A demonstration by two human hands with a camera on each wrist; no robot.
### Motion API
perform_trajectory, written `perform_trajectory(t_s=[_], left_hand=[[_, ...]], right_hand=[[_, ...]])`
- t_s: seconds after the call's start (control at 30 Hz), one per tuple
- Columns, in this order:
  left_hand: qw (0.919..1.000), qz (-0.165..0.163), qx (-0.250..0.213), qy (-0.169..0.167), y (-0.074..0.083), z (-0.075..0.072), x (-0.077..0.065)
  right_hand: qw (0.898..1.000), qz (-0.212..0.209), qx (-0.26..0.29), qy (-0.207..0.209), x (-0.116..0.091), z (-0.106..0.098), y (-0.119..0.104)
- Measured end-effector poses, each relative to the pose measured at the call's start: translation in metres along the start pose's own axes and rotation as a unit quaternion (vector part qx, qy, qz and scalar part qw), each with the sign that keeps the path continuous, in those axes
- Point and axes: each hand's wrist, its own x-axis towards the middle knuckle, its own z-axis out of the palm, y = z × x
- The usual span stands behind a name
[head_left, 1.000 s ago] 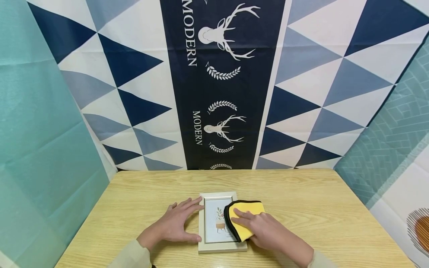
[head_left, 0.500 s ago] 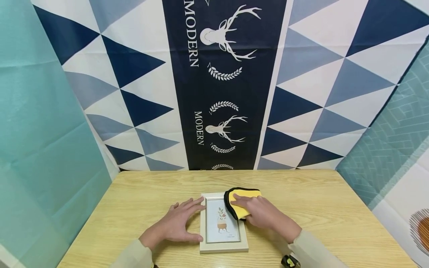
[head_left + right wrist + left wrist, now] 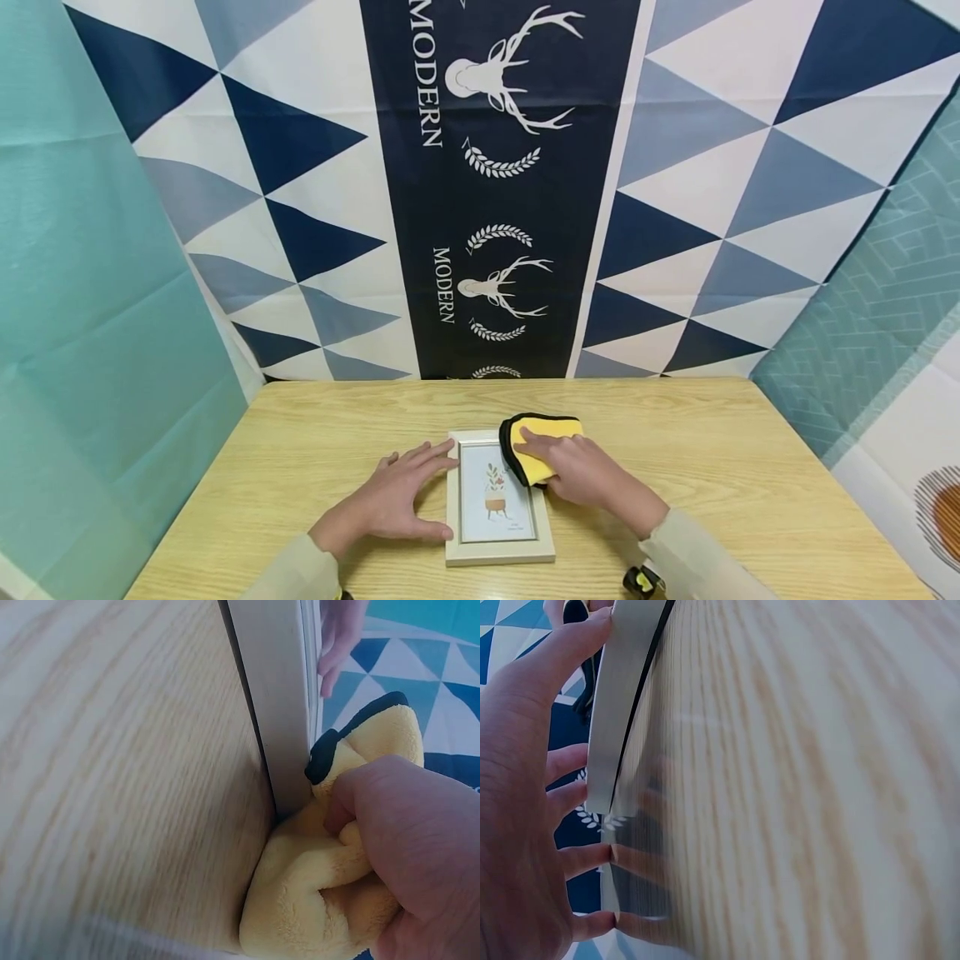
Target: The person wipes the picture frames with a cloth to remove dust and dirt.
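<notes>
A cream picture frame [image 3: 500, 553] lies flat on the table, holding a print of a potted plant. My left hand [image 3: 393, 497] spreads its fingers along the frame's left side; in the left wrist view its thumb and two fingers are at the frame's edge [image 3: 630, 690], while the other two fingertips touch the table. A folded yellow cleaning cloth [image 3: 561, 427] with black trim covers the frame's upper right corner. My right hand [image 3: 588, 473] holds it, index finger stretched over the top. The right wrist view shows the thumb pressing into the bunched plush cloth [image 3: 289, 892] beside the frame.
The wood-grain table [image 3: 322, 417] ends at a patterned cloth backdrop [image 3: 495, 200]. Teal fabric [image 3: 112, 292] hangs on the left, and another teal and white cloth [image 3: 892, 292] is on the right. Dark wrist straps show near both sleeves.
My right hand has slid the cloth up from the picture's right middle to the frame's upper right corner, uncovering more of the print. The left hand has stayed at the frame's left side.
</notes>
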Motion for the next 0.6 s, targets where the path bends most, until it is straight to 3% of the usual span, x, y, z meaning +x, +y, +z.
perform_trajectory(t_s=[0.6], left_hand=[[1.0000,0.005,0.007,0.003,-0.001,0.000,0.001]], right_hand=[[1.000,-0.018,-0.008,-0.004,-0.027,-0.004,-0.021]])
